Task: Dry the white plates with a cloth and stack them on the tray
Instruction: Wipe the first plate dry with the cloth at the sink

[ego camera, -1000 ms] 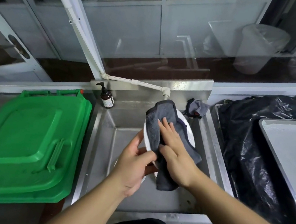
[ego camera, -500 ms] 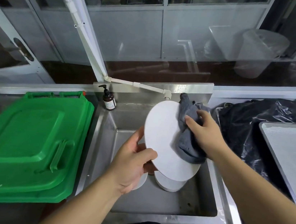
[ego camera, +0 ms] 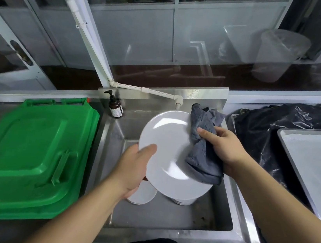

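Head view: soap bottle (ego camera: 115, 106) label unreadable. My left hand (ego camera: 131, 168) grips the white plate (ego camera: 168, 153), now turned face-up; my right hand (ego camera: 224, 149) clutches the cloth (ego camera: 201, 157) at its edge.

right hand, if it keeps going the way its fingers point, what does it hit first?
The right hand grips the grey cloth, fingers pointing left across the white plate that the left hand holds. Going straight on, it would likely rub across the plate's face first; depth is unclear.
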Demonstrator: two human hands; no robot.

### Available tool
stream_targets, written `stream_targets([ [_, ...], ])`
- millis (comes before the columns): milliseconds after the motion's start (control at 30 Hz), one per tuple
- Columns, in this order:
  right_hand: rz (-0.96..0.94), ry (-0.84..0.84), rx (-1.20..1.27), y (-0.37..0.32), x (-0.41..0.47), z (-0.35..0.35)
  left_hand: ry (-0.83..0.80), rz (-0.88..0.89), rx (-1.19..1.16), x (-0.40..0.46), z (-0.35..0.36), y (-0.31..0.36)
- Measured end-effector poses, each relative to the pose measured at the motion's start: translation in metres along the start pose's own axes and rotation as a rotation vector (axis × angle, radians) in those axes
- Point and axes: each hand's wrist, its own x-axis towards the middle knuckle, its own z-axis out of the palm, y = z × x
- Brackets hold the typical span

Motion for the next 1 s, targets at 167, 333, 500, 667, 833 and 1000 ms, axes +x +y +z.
stream_targets([
  [167,0.086,0.140,0.178,0.010,-0.007,0.017,0.120,0.104,-0.058,0.003,0.010,-0.011],
  [333,0.197,0.231,0.430,0.040,-0.023,0.033,0.219,0.061,-0.142,-0.006,0.034,-0.031],
  [500,0.220,0.226,0.380,0.040,-0.023,0.018,0.122,-0.113,-0.153,0.000,0.014,-0.033],
  [667,0.124,0.095,0.182,0.009,-0.007,0.002,0.032,-0.126,-0.068,0.015,-0.014,-0.004],
  [833,0.110,0.074,0.180,-0.006,0.001,0.007,0.075,0.021,0.081,0.025,-0.007,0.009],
  [1000,0.132,0.212,0.305,0.001,-0.003,0.016,0.229,0.117,0.073,0.021,0.009,-0.005],
])
